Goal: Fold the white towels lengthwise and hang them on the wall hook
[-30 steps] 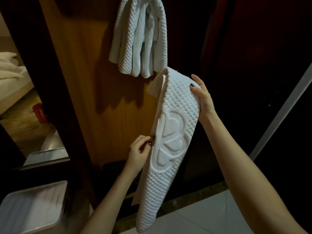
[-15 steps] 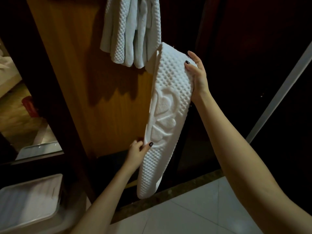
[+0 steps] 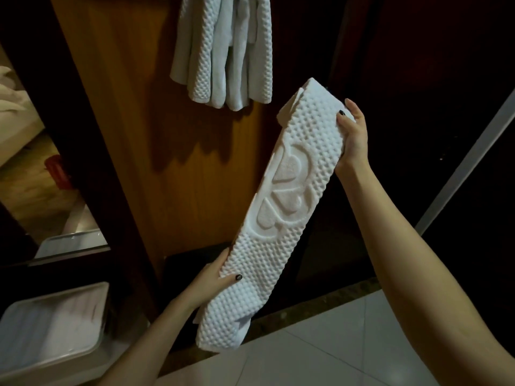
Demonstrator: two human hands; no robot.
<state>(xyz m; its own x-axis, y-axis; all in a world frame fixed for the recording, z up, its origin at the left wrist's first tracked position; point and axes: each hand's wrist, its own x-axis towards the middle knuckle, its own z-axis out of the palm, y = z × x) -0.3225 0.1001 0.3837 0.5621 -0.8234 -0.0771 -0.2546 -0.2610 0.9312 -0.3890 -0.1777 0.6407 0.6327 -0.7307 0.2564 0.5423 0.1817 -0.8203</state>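
A white waffle-textured towel [image 3: 281,218] with an embossed heart-clover design is folded into a long narrow strip and held slanted in front of the wooden panel. My right hand [image 3: 352,132] grips its upper end, thumb on the front face. My left hand [image 3: 214,277] grips its lower part from the left edge, thumb on top. Above, other white towels [image 3: 223,51] hang bunched against the wooden panel [image 3: 133,135]; the hook itself is out of view.
A white plastic bin [image 3: 53,324] sits at the lower left on the floor. Dark wood frames stand either side of the panel. Pale floor tiles [image 3: 334,344] lie below. A bed edge and a red object [image 3: 57,171] show at the left.
The towel has tilted from near vertical to a slant. My right hand moved right and lower in view, and my left hand slid down toward the towel's lower end.
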